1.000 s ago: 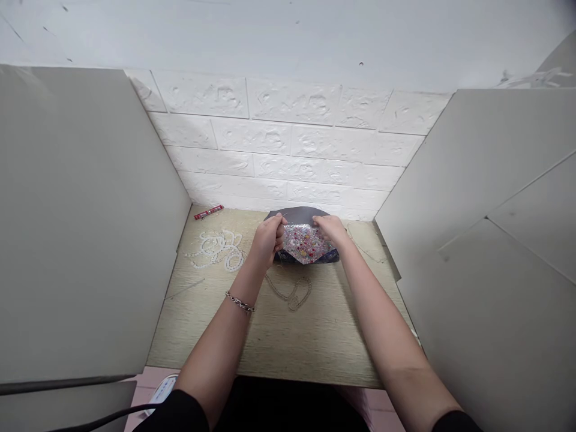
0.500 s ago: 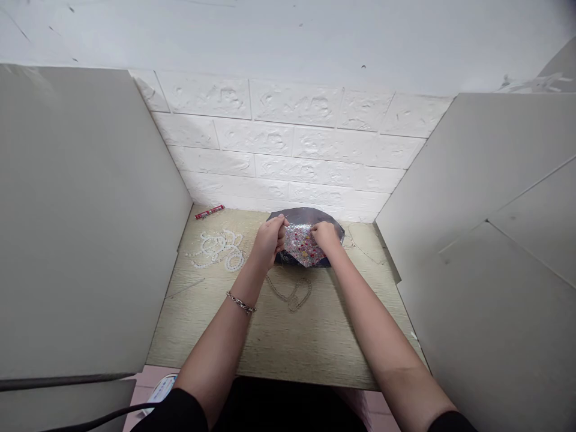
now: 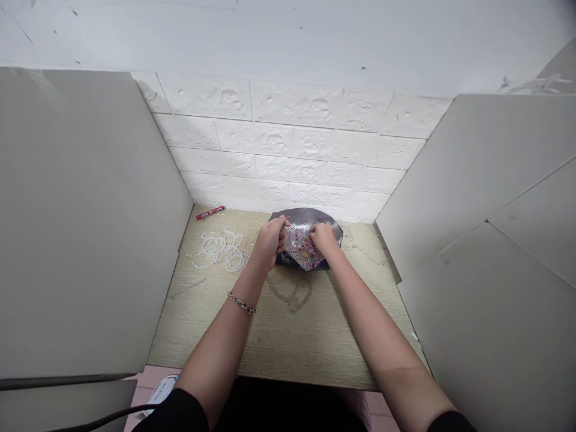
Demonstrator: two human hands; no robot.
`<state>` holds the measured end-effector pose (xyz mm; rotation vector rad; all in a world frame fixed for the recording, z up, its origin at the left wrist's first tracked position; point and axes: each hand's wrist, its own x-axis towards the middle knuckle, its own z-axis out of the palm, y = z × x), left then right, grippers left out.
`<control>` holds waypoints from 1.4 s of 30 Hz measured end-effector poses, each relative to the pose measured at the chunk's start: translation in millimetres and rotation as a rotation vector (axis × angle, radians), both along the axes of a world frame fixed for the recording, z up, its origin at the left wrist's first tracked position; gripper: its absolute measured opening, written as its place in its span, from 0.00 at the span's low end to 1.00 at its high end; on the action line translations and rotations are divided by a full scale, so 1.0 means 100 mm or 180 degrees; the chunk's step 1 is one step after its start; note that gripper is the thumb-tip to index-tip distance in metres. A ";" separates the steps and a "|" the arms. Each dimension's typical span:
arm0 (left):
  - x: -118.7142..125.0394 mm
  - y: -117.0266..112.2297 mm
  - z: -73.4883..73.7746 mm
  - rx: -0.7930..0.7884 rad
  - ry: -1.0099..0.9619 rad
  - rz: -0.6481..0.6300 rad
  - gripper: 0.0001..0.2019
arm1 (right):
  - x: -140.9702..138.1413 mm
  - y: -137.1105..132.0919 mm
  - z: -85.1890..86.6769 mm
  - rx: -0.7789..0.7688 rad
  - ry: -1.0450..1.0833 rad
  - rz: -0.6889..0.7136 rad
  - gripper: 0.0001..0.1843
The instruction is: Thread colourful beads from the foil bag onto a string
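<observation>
On the table against the wall lies a dark bag (image 3: 310, 214), and on it a sparkling heap of mixed beads (image 3: 302, 247), mostly red, pink, yellow and clear. At the heap's left edge is my left hand (image 3: 271, 239), fingers closed in a pinch; a very fine strand seems to show at its fingertips, too thin to name. My right hand (image 3: 324, 237) reaches to the heap's upper right, its fingers bent together at the beads. Whatever the right fingertips hold is hidden. Below the bag rests a looped strand of clear beads (image 3: 294, 298).
White bead strands (image 3: 220, 249) lie coiled on the left of the table (image 3: 306, 348). Behind them is a small red packet (image 3: 210, 212). Thin strands (image 3: 360, 247) lie right of the bag. Grey panels (image 3: 90, 228) flank both sides, and a white brick-pattern wall (image 3: 288, 144) closes the back.
The right hand has shifted very slightly left over the beads. The bag's outline has changed a little; the left hand stays nearly in place.
</observation>
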<state>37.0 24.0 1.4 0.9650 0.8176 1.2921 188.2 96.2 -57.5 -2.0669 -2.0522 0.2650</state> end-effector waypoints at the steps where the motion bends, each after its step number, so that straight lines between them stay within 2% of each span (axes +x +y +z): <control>1: 0.00 0.00 0.00 0.0001 0.0003 -0.0001 0.10 | 0.01 0.00 -0.01 0.0005 0.0184 -0.0015 0.12; 7: 0.00 0.01 0.00 -0.0047 -0.0037 -0.0006 0.10 | 0.02 0.02 -0.02 0.0028 0.1608 -0.0135 0.05; 14: 0.00 -0.01 0.01 -0.0071 -0.0019 0.0022 0.09 | 0.12 0.01 0.24 -0.0335 0.3568 -0.0022 0.11; 17: -0.01 0.00 0.01 -0.0042 -0.0021 0.0009 0.10 | 0.17 0.01 0.32 -0.0407 0.4132 -0.0042 0.11; 20: -0.01 0.00 0.00 -0.0025 -0.0025 -0.0002 0.10 | 0.16 0.02 0.31 -0.0379 0.4381 -0.0150 0.13; 23: 0.00 0.00 0.01 -0.0042 -0.0010 -0.0001 0.10 | 0.10 0.03 0.23 -0.0283 0.4342 -0.0302 0.15; 24: 0.00 0.00 0.01 -0.0050 -0.0012 0.0003 0.10 | 0.08 0.03 0.20 -0.0212 0.4124 -0.0349 0.16; 28: 0.00 0.00 0.00 -0.0050 -0.0027 0.0002 0.10 | 0.01 -0.01 0.10 0.0217 0.1918 -0.0431 0.15; 30: -0.01 0.00 0.00 -0.0048 -0.0009 -0.0006 0.10 | -0.02 -0.03 0.06 0.0274 0.1139 -0.0437 0.11; 34: -0.01 0.00 0.01 -0.0031 0.0026 0.0002 0.10 | -0.05 -0.05 0.03 0.0111 0.0632 -0.0397 0.10; 42: -0.01 -0.01 0.02 -0.0014 0.0003 -0.0005 0.10 | 0.12 -0.05 0.17 -0.0020 0.0066 -0.0280 0.14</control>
